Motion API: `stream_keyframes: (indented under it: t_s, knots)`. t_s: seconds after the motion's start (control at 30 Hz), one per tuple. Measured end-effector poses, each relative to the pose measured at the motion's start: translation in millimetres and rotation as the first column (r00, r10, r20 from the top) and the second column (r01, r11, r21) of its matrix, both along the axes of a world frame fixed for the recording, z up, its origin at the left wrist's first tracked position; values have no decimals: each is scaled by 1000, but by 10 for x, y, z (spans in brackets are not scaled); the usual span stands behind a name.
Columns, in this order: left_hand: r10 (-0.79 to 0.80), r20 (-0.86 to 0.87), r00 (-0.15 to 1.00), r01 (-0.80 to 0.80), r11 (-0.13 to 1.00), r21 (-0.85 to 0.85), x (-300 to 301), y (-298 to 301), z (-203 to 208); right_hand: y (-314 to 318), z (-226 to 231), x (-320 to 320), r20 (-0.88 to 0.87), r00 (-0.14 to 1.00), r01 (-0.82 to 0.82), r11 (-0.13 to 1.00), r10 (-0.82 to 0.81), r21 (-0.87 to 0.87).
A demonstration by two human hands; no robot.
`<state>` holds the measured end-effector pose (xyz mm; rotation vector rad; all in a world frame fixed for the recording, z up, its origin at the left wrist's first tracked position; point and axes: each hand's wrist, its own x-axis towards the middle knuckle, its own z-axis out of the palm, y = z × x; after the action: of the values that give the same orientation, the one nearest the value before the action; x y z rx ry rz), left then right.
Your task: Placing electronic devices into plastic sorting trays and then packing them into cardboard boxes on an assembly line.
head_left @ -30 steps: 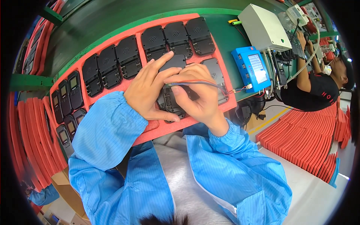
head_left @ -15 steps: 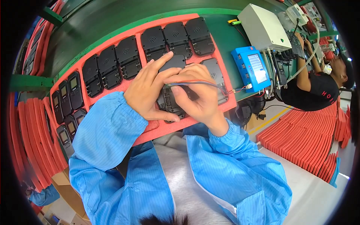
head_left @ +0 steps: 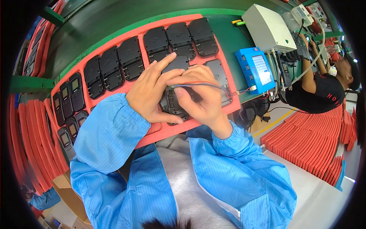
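The left hand (head_left: 150,91) spreads its fingers apart over a black plastic handheld device (head_left: 180,62), thumb at its lower end. The device lies near the front edge of a red foam tray (head_left: 190,126), toward its right corner. The right hand's (head_left: 204,97) thumb and forefinger close on thin red and dark wires (head_left: 207,82), tips hidden; these run to a blue box with a screen (head_left: 254,70). Both hands keep their earlier pose; a black-shirted person's (head_left: 314,89) hands have shifted slightly.

sleeves (head_left: 110,131): blue, dark pinstripes | tray (head_left: 235,102): coral red | devices (head_left: 183,62): black | wires (head_left: 207,83): red, blue | tester (head_left: 248,66): blue
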<state>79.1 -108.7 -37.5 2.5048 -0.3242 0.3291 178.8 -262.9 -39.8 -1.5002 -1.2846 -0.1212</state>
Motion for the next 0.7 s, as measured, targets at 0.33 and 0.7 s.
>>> stream_keyframes:
  t_s: [0.33, 0.7]
  knots:
    - [-1, 22, 1000, 2, 1000, -13, 5, 8, -10, 7, 19, 5, 5, 1000, 2, 1000, -2, 2]
    - [4, 39, 999, -6, 999, 43, -70, 97, 81, -7, 21, -24, -14, 1000, 8, 1000, -8, -19]
